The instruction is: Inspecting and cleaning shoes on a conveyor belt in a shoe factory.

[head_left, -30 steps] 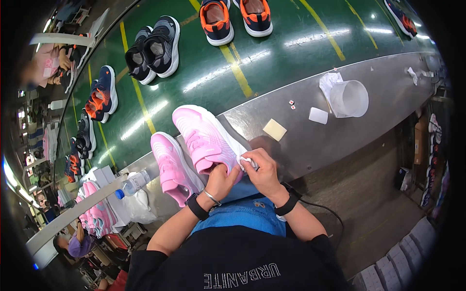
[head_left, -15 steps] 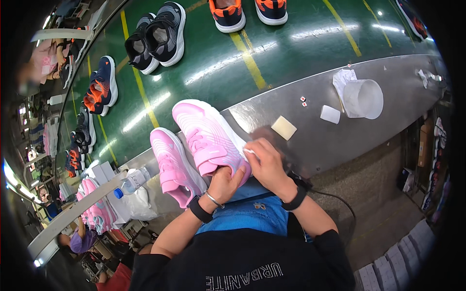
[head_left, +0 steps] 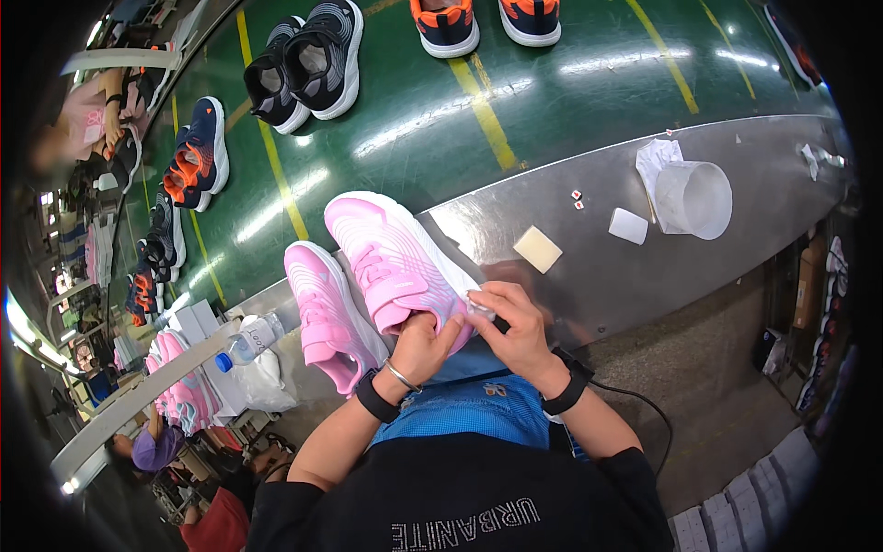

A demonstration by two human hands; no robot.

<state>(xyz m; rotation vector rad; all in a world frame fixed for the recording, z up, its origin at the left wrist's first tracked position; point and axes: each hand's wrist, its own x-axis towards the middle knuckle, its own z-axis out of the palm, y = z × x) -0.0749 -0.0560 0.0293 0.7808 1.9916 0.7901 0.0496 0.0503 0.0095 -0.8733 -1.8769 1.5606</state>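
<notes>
Two pink sneakers with white soles lie side by side, toes pointing away from me. My left hand (head_left: 423,345) grips the right-hand pink sneaker (head_left: 391,253) at its heel, fingers inside the opening and thumb outside. A small white cloth (head_left: 476,308) is pinched in my right hand (head_left: 510,327), touching the outer side of that sneaker near the heel. Part of the cloth is hidden by the fingers. The other pink sneaker (head_left: 319,304) rests to the left, untouched by either hand.
Beyond the metal ledge (head_left: 589,285), a green belt (head_left: 395,156) carries black sneakers (head_left: 322,60) and navy-orange ones (head_left: 195,152). On the ledge sit a yellowish block (head_left: 537,249), a white block (head_left: 628,225) and a translucent cup (head_left: 694,200). A bottle (head_left: 253,342) lies at left.
My right hand has moved slightly down and right along the sneaker's side toward the heel, with the white cloth. The left hand keeps its hold. The whole view has shifted a little.
</notes>
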